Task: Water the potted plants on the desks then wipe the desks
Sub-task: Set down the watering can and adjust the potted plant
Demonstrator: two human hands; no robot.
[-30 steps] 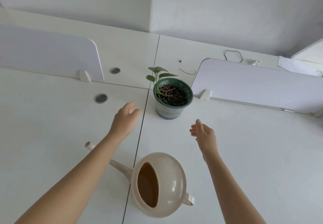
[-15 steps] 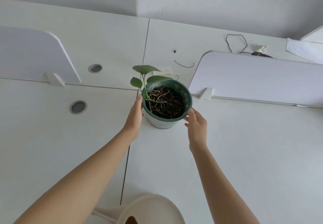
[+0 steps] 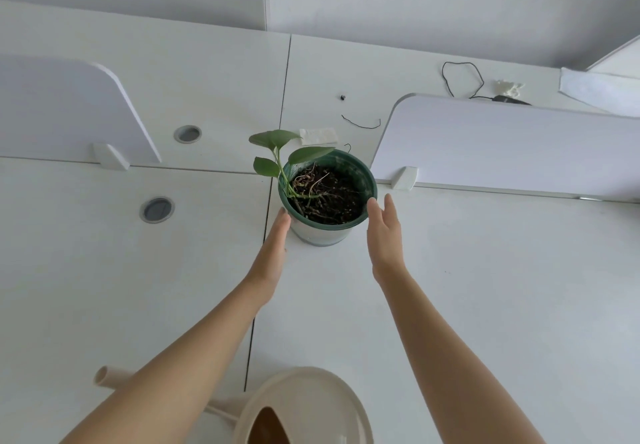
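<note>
A green-rimmed pot (image 3: 322, 234) with dark soil and a small leafy plant (image 3: 273, 138) stands on the white desk (image 3: 485, 287), on the seam between two desktops. My left hand (image 3: 272, 256) lies flat, fingers straight, with its fingertips at the pot's lower left side. My right hand (image 3: 386, 239) is also flat, with its fingertips at the pot's right rim. Neither hand wraps around the pot. A beige watering can (image 3: 304, 405) sits at the bottom edge between my forearms, its spout (image 3: 104, 374) pointing left.
White divider panels stand at the left (image 3: 62, 111) and right (image 3: 502, 145) behind the pot. Two round cable holes (image 3: 157, 209) sit on the left desks. A black cable (image 3: 462, 76) and a paper slip (image 3: 318, 135) lie on the far desk.
Both hands reached forward from above the watering can to the pot's sides. Since half a second ago their fingers have straightened and flattened beside it. The pot stays in place.
</note>
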